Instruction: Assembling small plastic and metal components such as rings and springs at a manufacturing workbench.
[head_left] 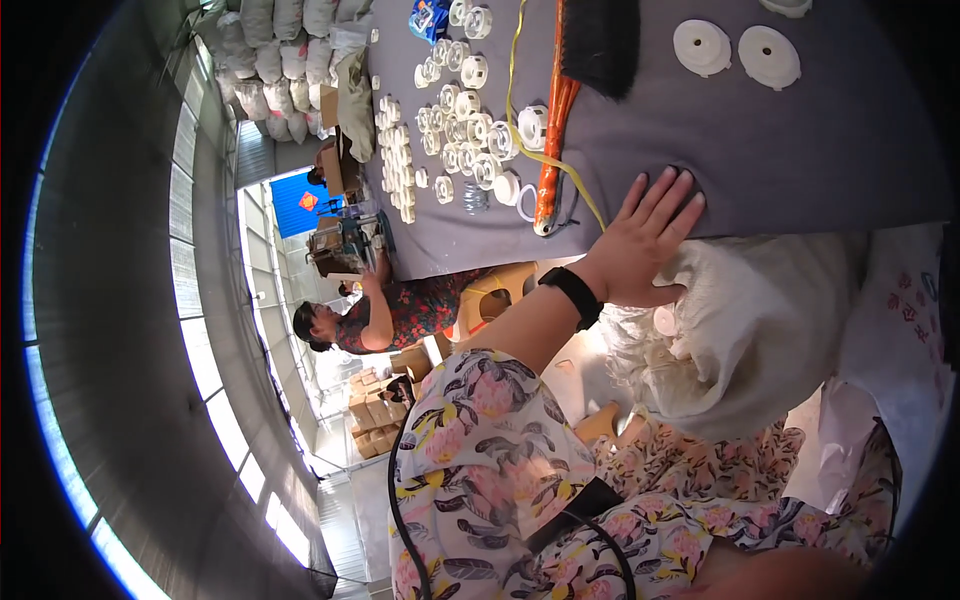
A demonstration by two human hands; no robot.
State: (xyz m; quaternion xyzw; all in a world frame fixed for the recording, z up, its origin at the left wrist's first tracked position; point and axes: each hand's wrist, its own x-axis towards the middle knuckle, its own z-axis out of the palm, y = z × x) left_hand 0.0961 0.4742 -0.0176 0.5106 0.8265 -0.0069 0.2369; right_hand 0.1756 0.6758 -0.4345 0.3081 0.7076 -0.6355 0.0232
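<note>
My left hand (pixel 645 243) lies palm down at the edge of the table, its fingers stretched out over the grey cloth (pixel 800 150). Its thumb rests by a bunched white woven sack (pixel 770 320), and a small pale round piece (pixel 664 320) shows among the sack's folds. A black band circles that wrist. Just beyond the fingers lie a brush (pixel 556 150) with an orange handle and black bristles, and a yellow strap (pixel 565 165) crossing it. Only a blurred patch of skin appears at the lower edge; my right hand itself is out of sight.
Several clear and white plastic rings (pixel 465 130) spread over the table's left part, near stacked pale pieces (pixel 397 165) and a blue packet (pixel 428 20). White discs (pixel 770 57) lie at the far right. A co-worker (pixel 390 315) sits at the left, with cardboard boxes (pixel 372 410) behind.
</note>
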